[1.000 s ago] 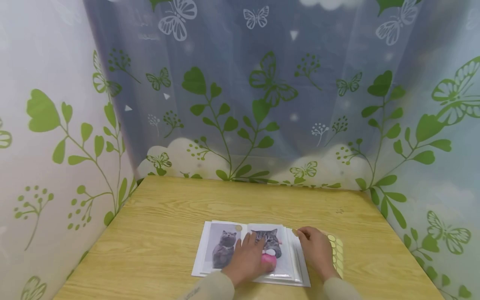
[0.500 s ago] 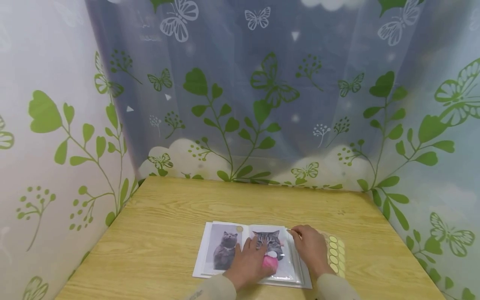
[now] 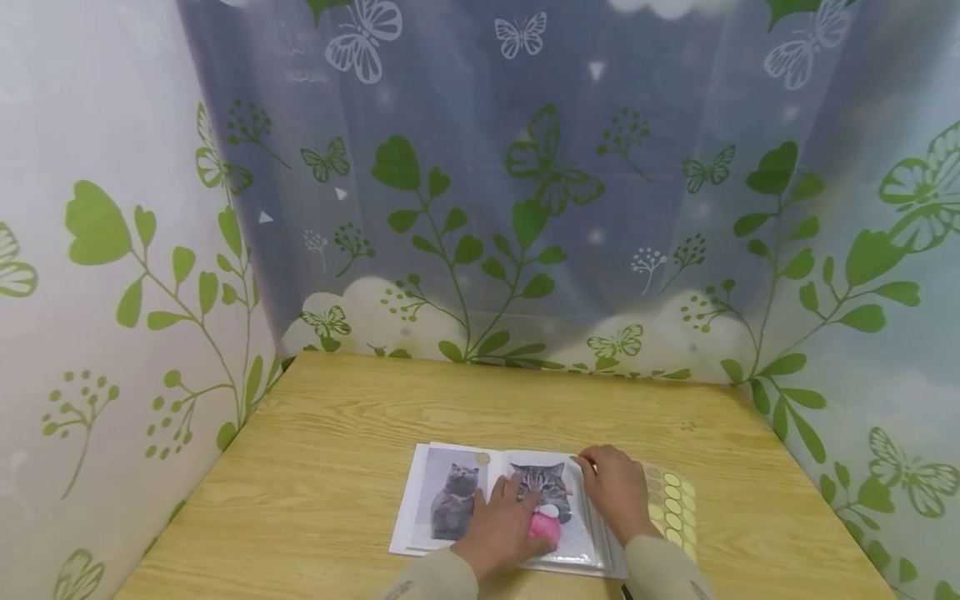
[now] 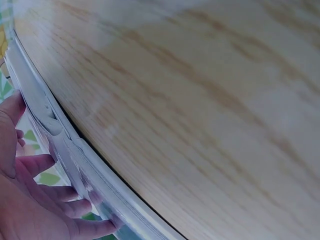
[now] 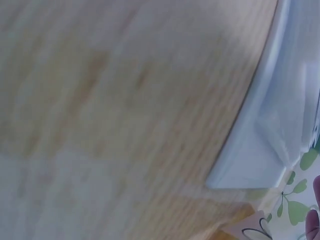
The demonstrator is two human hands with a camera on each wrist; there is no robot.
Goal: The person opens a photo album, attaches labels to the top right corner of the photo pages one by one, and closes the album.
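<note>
An open photo album lies on the wooden table, with a grey cat photo on the left page and a tabby cat photo on the right. My left hand rests with spread fingers on the right page, across the lower left of the tabby photo. In the left wrist view its fingertips touch the plastic sleeves. At the right page's upper right corner, my right hand pinches a small round sticker, now hidden behind its fingers. A similar gold sticker sits on the grey cat photo's upper right corner.
A sheet of round yellow stickers lies on the table right of the album, partly behind the right hand. Patterned curtains stand around the wooden table at the back and both sides.
My right hand has moved left with the round sticker, from beside the album's right edge to the right page's upper corner. The left hand stays on the page.
</note>
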